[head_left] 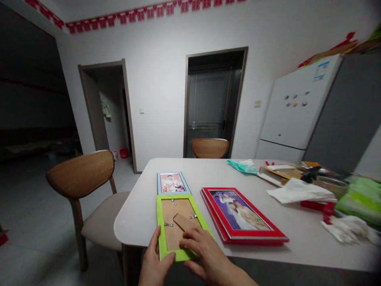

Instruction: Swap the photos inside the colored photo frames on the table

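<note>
A lime-green photo frame (160, 222) lies face down at the near edge of the table, its brown backing board (172, 242), metal clips and fold-out stand (184, 221) showing. My left hand (156, 258) is closed on its lower left corner, with the thumb over the near rim. At the lower right, my right hand (205, 252) has its bent fingers on the backing by the stand, while its thumb sits at the near edge. Just beyond lies a light-blue photo frame (158, 183), picture side up. To the right are stacked red photo frames (253, 235), the top one showing a couple's picture.
On the table's right side sit a teal packet (242, 167), white paper (300, 191), white gloves (351, 230) and a green bag (361, 198). Wooden chairs stand at the left (83, 174) and far side (210, 147). A white refrigerator (297, 107) is behind, right.
</note>
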